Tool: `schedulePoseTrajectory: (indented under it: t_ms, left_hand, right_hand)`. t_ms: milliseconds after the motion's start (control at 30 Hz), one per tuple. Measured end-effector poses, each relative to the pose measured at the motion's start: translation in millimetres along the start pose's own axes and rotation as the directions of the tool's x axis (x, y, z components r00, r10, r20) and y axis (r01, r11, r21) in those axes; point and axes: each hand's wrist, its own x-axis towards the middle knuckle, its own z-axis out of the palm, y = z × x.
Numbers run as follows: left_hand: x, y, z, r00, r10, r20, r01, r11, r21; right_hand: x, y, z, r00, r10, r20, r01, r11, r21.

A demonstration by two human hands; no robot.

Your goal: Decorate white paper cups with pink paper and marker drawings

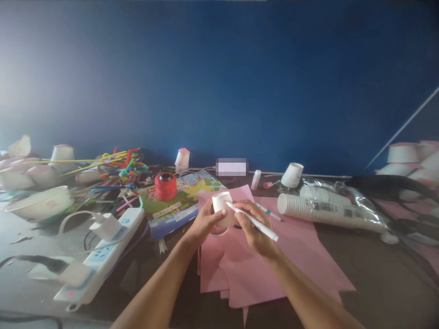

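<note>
"How's the grip?"
"The left hand (208, 218) curls round the small white paper cup (220, 204), above the pink paper sheets (248, 276); the right hand (255, 228) pinches the slim white plastic marker (259, 224), tip at the cup's wall."
"Doing it well?"
"Brace the cup; press lightly."

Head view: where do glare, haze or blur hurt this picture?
Head view: haze pales the left of the blue wall; head view: glare streaks the plastic wrap; head view: the cups at the right edge are blurred, while the marker in the right hand looks clearer.
</note>
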Motion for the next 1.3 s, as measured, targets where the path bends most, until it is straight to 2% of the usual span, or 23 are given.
schedulePoseTrajectory:
  t_ms: [233,567,767,1300]
  left_hand:
    - [0.7,-1.6,-0.8,1.000,-0.001,-0.024,0.001,1.000,0.022]
    - [2.6,-1.1,-0.7,0.999,0.041,0.001,-0.041,0.998,0.057]
    - [1.1,-0.3,-1.0,1.000,0.012,-0.018,-0.011,0.996,0.087]
    - [1.0,0.1,0.4,1.000,0.014,-0.017,-0.013,0.999,0.037]
  right_hand:
    - [-0.6,3.2,1.1,0.995,-0.070,0.068,0.070,0.998,0.008]
    - [-1.2,5.5,3.0,0.996,-0.056,0.068,0.056,0.998,-0.003]
    - [-0.3,2.7,2.7,0.996,-0.043,0.076,0.045,0.998,-0.036]
    - [-0.9,2.7,-0.9,0.998,0.032,0.052,-0.031,0.999,-0.024]
